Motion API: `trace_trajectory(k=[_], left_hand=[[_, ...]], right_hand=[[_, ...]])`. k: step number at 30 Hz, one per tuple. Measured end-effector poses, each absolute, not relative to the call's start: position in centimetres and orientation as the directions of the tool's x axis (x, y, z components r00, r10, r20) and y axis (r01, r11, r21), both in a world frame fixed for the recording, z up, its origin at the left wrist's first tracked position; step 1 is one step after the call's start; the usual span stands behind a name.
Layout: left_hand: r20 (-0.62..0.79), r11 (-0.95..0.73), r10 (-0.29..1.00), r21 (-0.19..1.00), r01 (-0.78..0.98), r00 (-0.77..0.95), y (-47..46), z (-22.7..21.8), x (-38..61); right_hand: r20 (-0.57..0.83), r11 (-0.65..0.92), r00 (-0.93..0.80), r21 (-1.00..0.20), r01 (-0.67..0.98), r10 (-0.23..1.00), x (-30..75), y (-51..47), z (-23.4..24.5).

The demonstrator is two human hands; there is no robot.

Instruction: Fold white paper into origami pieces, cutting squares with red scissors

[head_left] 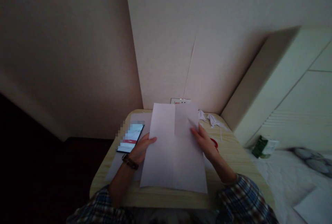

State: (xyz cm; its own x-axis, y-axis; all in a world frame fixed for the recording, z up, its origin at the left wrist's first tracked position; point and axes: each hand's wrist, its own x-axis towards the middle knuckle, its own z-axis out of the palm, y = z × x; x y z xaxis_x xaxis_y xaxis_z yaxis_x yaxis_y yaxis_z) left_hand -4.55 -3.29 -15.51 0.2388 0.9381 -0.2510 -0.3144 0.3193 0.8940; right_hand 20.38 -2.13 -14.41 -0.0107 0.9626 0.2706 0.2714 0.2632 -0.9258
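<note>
Dim room, muted pinkish-grey cast. Source of light cannot be told; right side paler, left sinking to near-black at the floor [38, 182]. Phone screen [134, 134] glows, cool and bright; coarse pixel blocks along its left and upper edges. Paper [160, 158] softly lit, a greyer patch at upper right. Wide-angle stretch toward the corners; right sleeve [243, 199] and bed [280, 174] look soft, slightly smeared.

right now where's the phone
In the head view, the phone is on the left side of the table, next to the left hand and left of the held white sheet.
</note>
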Motion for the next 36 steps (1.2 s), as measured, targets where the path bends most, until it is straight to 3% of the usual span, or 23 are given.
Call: trace_trajectory(k=[8,14,18,22,28,36], left_hand=[[-0.172,0.206,0.948,0.973,-0.106,0.269,-3.6,-15.6,-4.1],[-0.053,0.012,0.987,0.965,0.262,0.15,-2.8,-16.8,-4.2],[0.097,-0.169,0.983,0.827,0.537,0.159,-2.4,-17.4,-3.7],[0.192,-0.358,0.932,0.624,0.695,0.307,-2.6,-17.3,-1.9],[0.16,-0.62,0.775,0.382,0.686,0.611,-2.7,-17.6,1.4],[0.149,-0.701,0.711,0.233,0.674,0.687,-2.5,-19.0,1.5]], right_hand=[[0.164,0.159,0.017,-0.974,0.159,0.986,21.2,-3.5,-13.9],[-0.011,-0.01,0.018,-1.0,-0.005,1.0,20.7,-3.1,-15.3],[-0.079,-0.079,-0.003,-0.992,-0.096,0.997,20.4,-3.4,-16.1],[-0.129,-0.126,0.011,-0.98,-0.155,0.992,20.5,-3.7,-16.7],[-0.166,-0.166,-0.016,-0.968,-0.188,0.986,21.0,-3.8,-17.0],[-0.171,-0.185,-0.094,-0.968,-0.171,0.981,21.7,-1.6,-16.9]])
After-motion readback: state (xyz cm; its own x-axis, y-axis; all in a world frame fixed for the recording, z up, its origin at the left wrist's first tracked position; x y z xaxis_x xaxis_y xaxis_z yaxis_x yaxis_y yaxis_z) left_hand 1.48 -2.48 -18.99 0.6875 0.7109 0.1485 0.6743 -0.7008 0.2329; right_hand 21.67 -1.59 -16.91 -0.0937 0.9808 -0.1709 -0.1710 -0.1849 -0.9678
